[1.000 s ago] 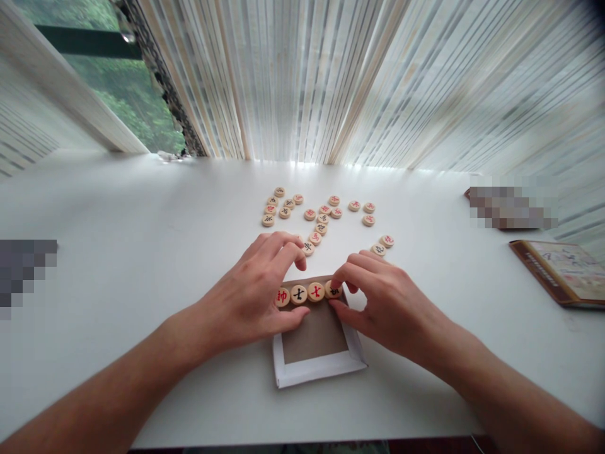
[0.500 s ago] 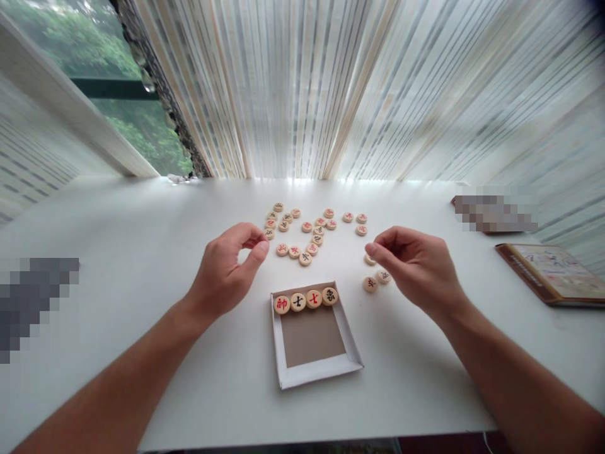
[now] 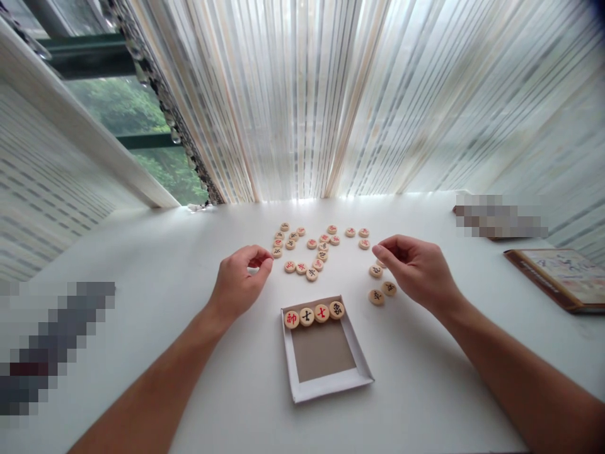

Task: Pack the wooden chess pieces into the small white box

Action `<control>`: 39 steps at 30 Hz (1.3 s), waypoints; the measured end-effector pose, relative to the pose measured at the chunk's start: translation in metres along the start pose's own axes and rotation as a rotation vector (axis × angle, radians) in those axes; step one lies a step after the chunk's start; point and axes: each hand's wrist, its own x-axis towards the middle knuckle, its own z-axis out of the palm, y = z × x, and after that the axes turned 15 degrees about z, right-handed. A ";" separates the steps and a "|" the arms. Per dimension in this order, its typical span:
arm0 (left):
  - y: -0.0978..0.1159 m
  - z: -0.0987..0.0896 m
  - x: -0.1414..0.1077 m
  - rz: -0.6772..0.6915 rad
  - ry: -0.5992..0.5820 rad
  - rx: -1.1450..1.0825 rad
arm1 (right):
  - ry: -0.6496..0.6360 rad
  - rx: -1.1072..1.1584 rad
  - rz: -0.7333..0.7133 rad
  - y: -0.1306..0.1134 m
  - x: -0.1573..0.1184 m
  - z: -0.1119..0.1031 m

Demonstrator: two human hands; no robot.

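Observation:
My left hand [image 3: 243,275] hovers left of the loose xiangqi pieces, its thumb and fingertips drawn together in a loop, with nothing visible between them. Closest to its fingertips is a black-marked piece [image 3: 277,253]. My right hand [image 3: 416,268] is closed, thumb against curled fingers; whatever may be inside is hidden. Under and beside it lie several black-marked pieces, among them one [image 3: 375,270] near the thumb and another [image 3: 376,297] closer to me. Between my forearms sits a shallow white box [image 3: 333,384]. Along its far wall stands a row of pieces, starting with a red one [image 3: 292,319].
Several red and black pieces, such as a red one [image 3: 311,244], are scattered on the white table [image 3: 227,403] beyond the box. A brown-edged flat box or book [image 3: 558,277] lies at right. Blurred objects occupy both sides. Curtains [image 3: 293,94] hang behind the table.
The view has tilted up slightly, so everything sits lower in the picture. My right hand has shifted a little away from me, uncovering more of the piece below it. The box's row is unchanged.

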 end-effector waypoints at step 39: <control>0.029 0.010 -0.013 0.001 -0.106 -0.545 | -0.447 0.114 0.042 -0.066 -0.013 0.055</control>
